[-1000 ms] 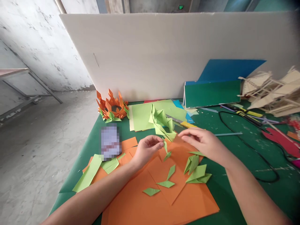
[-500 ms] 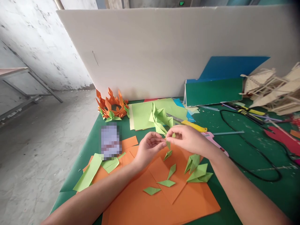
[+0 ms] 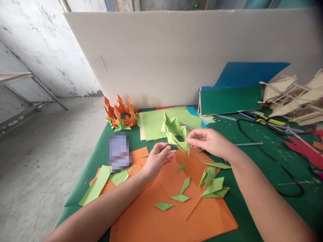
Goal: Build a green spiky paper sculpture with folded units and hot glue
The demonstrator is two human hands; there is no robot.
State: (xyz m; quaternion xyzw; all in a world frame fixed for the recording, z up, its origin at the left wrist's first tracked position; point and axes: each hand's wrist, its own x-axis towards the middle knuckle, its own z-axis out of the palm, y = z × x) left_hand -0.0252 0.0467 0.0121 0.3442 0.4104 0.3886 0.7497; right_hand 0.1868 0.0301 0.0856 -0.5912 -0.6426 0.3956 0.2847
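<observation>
My left hand (image 3: pixel 158 160) hovers over the orange sheets with its fingers apart and nothing in them. My right hand (image 3: pixel 210 141) pinches the near right corner of a light-green folded-paper ring (image 3: pixel 174 129), made of pointed pieces. Below the hands, several small green folded diamonds (image 3: pixel 164 205) lie on the orange paper (image 3: pixel 141 222). Bigger green folded pieces (image 3: pixel 214 188) sit to the right, and a slim green folded piece (image 3: pixel 218 165) lies under my right wrist.
An orange paper crown (image 3: pixel 121 112) stands at the far left of the green table (image 3: pixel 252 215). Light-green sheets (image 3: pixel 148 124) lie behind the ring. A black cable (image 3: pixel 275 168) curls at the right, near pliers (image 3: pixel 270 126). A white board (image 3: pixel 164 57) rises behind.
My hands have drawn apart, the left slightly down and the right slightly rightward. The small green piece between them is no longer there. A slim green piece now shows by my right wrist.
</observation>
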